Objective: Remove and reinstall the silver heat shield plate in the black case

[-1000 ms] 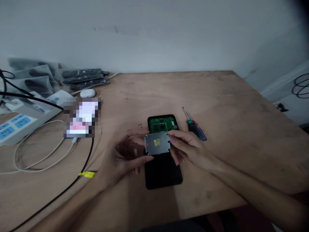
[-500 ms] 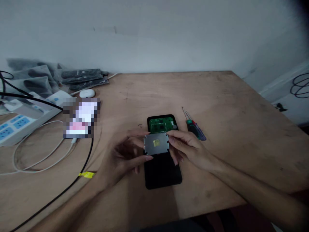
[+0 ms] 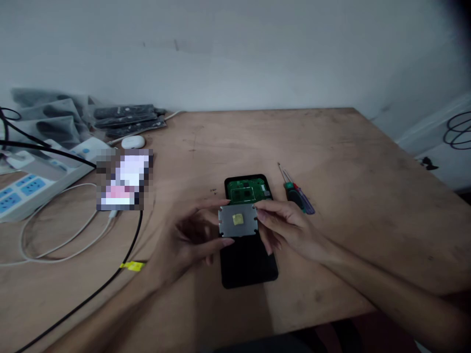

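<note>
A silver metal plate (image 3: 226, 226) with a small yellow square pad (image 3: 238, 219) near its middle is held up over a black device casing (image 3: 248, 264). My left hand (image 3: 195, 235) grips the plate's left side, one finger at the top corner and the thumb at the lower edge. My right hand (image 3: 285, 223) pinches the plate's right edge. Past the plate, a green circuit board (image 3: 239, 191) shows in the upper part of the casing; the plate hides the casing's middle.
Two screwdrivers (image 3: 297, 198) lie right of the casing, and tiny dark screws (image 3: 213, 191) lie left of it. Farther left are a phone (image 3: 128, 171), a white case (image 3: 133, 142), a power strip (image 3: 27, 189), cables and bagged items (image 3: 125, 115).
The plate has tilted slightly, so its face and yellow pad look a little different. Both hands keep their hold and have barely moved.
</note>
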A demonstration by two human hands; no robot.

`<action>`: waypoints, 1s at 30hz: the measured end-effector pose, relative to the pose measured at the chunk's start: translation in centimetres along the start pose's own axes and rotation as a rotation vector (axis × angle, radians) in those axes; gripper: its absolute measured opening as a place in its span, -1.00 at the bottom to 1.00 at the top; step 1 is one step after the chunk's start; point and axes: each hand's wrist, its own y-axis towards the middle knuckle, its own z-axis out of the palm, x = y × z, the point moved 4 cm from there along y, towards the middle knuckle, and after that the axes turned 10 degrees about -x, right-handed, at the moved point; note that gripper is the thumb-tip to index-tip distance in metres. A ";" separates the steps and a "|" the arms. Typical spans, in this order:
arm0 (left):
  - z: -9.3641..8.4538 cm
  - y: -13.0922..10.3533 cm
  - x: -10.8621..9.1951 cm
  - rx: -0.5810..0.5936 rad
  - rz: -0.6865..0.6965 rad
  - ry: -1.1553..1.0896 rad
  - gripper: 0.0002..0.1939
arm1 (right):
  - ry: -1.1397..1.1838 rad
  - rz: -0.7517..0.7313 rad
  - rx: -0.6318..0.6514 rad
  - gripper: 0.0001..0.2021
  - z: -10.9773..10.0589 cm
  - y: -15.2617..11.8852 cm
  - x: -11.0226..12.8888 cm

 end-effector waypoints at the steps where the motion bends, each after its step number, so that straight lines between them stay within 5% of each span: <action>1: 0.0 0.0 0.0 0.003 0.001 0.003 -0.33 | 0.001 0.005 0.011 -0.70 0.1 0.0 -0.1; 16: -0.1 -0.3 0.6 0.027 -0.128 -0.083 -0.38 | -0.016 -0.005 0.001 -0.69 0.4 -0.3 0.4; 19: -0.1 -0.2 0.5 0.008 -0.147 -0.087 -0.40 | -0.181 -0.136 -0.155 -0.64 -0.1 -0.6 1.0; 25: -0.2 -0.3 0.3 -0.001 -0.130 -0.046 -0.37 | -0.441 -0.490 -0.405 -0.87 -0.6 -1.3 1.5; 30: -0.3 -0.7 0.0 -0.016 -0.068 0.021 -0.37 | -0.461 -0.533 -0.250 -0.53 0.2 -1.2 1.8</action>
